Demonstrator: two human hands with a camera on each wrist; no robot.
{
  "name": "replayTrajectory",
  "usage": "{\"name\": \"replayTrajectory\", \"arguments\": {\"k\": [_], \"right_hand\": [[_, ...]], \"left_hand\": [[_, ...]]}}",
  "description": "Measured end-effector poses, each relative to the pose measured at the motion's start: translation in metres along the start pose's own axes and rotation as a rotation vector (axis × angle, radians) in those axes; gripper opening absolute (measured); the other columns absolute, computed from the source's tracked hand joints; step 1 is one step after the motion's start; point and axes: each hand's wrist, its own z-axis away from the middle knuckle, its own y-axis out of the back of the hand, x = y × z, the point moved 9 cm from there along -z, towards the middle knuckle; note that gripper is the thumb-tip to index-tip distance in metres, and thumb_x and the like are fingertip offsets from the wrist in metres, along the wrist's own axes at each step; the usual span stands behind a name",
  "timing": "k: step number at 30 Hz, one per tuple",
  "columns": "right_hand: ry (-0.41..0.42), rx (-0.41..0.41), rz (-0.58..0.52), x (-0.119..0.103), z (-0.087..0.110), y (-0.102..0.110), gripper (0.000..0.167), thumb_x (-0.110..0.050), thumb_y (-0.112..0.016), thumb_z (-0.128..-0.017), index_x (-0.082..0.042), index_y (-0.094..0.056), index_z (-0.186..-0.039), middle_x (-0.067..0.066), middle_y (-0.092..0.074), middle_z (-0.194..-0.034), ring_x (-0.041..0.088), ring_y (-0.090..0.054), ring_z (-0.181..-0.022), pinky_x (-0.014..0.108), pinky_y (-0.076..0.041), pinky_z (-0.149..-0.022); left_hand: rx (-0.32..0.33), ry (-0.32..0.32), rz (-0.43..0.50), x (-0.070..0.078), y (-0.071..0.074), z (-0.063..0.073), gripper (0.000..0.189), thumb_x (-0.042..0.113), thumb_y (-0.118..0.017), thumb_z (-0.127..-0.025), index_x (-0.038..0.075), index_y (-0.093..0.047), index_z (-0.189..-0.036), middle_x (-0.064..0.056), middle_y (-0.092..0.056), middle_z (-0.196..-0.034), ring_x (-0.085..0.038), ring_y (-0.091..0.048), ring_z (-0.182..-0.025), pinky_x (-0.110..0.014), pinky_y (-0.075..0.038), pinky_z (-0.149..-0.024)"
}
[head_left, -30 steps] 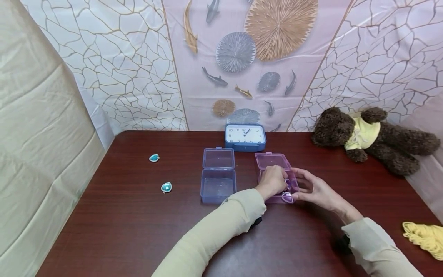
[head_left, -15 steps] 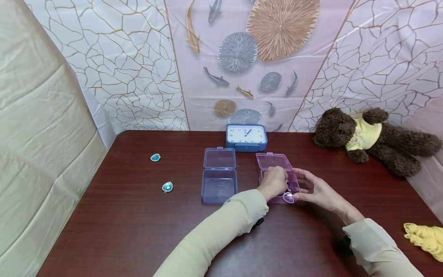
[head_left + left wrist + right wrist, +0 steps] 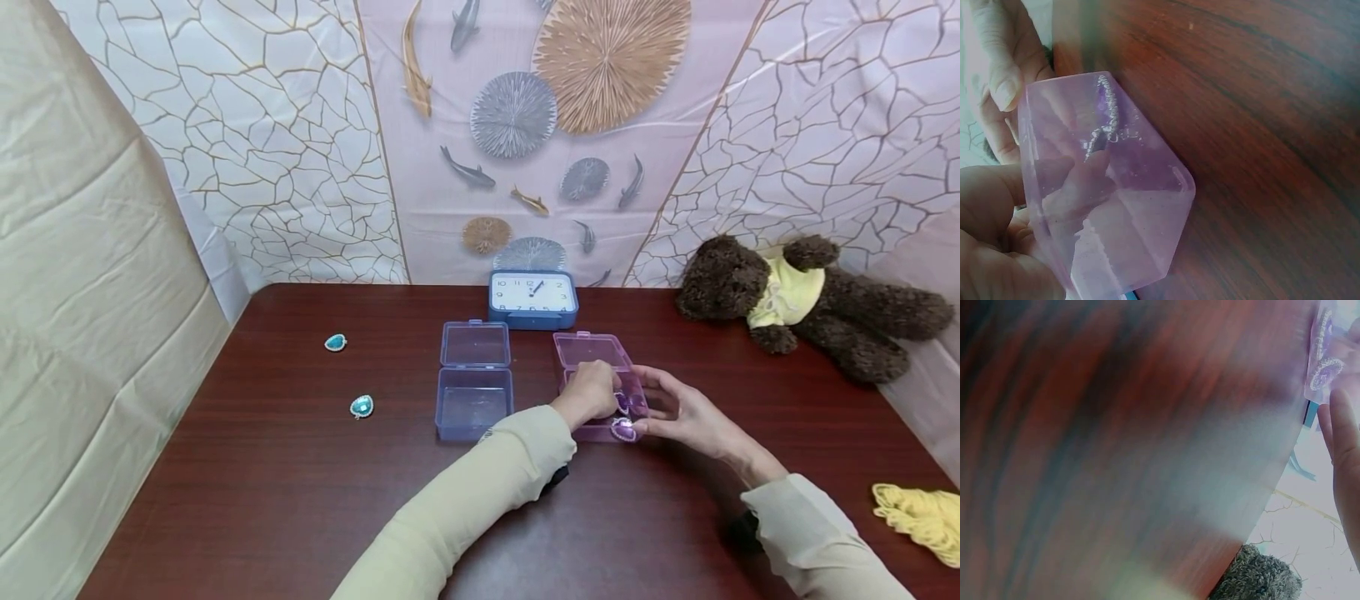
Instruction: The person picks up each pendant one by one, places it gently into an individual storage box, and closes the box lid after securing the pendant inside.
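In the head view an open pink plastic box (image 3: pixel 602 433) stands right of the table's middle, its hinged lid tipped back. My left hand (image 3: pixel 591 390) reaches down inside with curled fingers and pinches a purple gem pendant (image 3: pixel 622 403) with a pale beaded edge; the fingertips are partly hidden. A second purple gem pendant (image 3: pixel 623 429) lies at the box's front right corner. My right hand (image 3: pixel 686 412) grips the box's right side, thumb at the front corner. Through the tinted wall in the left wrist view, fingers and the beaded edging (image 3: pixel 1109 109) show.
An open blue plastic box (image 3: pixel 474 406) stands left of the pink one. Two teal gem pendants (image 3: pixel 362 407) lie on the table's left. Behind are a blue clock (image 3: pixel 533 298) and a brown teddy bear (image 3: pixel 787 296); yellow yarn (image 3: pixel 918 518) lies at right.
The purple pendant at my left fingertips has shifted slightly within the pink box. Both hands stay nearly in place, and the right hand keeps its grip on the box.
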Motion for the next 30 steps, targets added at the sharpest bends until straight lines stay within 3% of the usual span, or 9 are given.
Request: {"name": "replayTrajectory", "arguments": {"k": [8, 13, 21, 30], "right_hand": [[0.005, 0.001, 0.012, -0.001, 0.0, 0.0, 0.072, 0.009, -0.069, -0.078, 0.017, -0.027, -0.135, 0.007, -0.049, -0.127, 0.0, -0.055, -0.112, 0.017, -0.05, -0.086], [0.001, 0.006, 0.025, -0.001, -0.001, -0.001, 0.072, 0.009, -0.07, -0.077, 0.016, -0.028, -0.135, 0.014, -0.048, -0.127, 0.0, -0.054, -0.112, 0.017, -0.049, -0.086], [-0.006, 0.005, 0.031, -0.002, -0.003, -0.003, 0.071, 0.008, -0.07, -0.077, 0.015, -0.03, -0.135, 0.023, -0.046, -0.127, 0.0, -0.054, -0.113, 0.018, -0.049, -0.087], [-0.03, 0.011, 0.041, -0.002, -0.003, -0.003, 0.072, 0.006, -0.071, -0.077, 0.014, -0.03, -0.136, 0.031, -0.043, -0.126, 0.0, -0.054, -0.112, 0.017, -0.049, -0.086]], "left_hand": [[-0.025, -0.01, 0.044, -0.002, 0.0, -0.001, 0.025, 0.011, -0.072, -0.077, 0.02, -0.075, -0.099, 0.009, -0.07, -0.098, -0.005, -0.059, -0.089, -0.017, -0.047, -0.077], [-0.017, -0.026, 0.029, -0.003, -0.004, -0.005, 0.025, 0.01, -0.07, -0.077, 0.021, -0.074, -0.1, 0.009, -0.07, -0.098, -0.006, -0.058, -0.085, -0.019, -0.048, -0.072], [-0.038, -0.011, -0.017, -0.001, 0.002, 0.006, 0.008, 0.008, -0.07, -0.078, 0.016, -0.07, -0.078, 0.004, -0.061, -0.074, -0.01, -0.05, -0.069, -0.021, -0.037, -0.056], [-0.052, -0.013, 0.005, -0.003, 0.001, 0.002, 0.018, 0.01, -0.067, -0.08, 0.02, -0.074, -0.094, 0.007, -0.067, -0.087, -0.009, -0.054, -0.078, -0.019, -0.042, -0.065]]}}
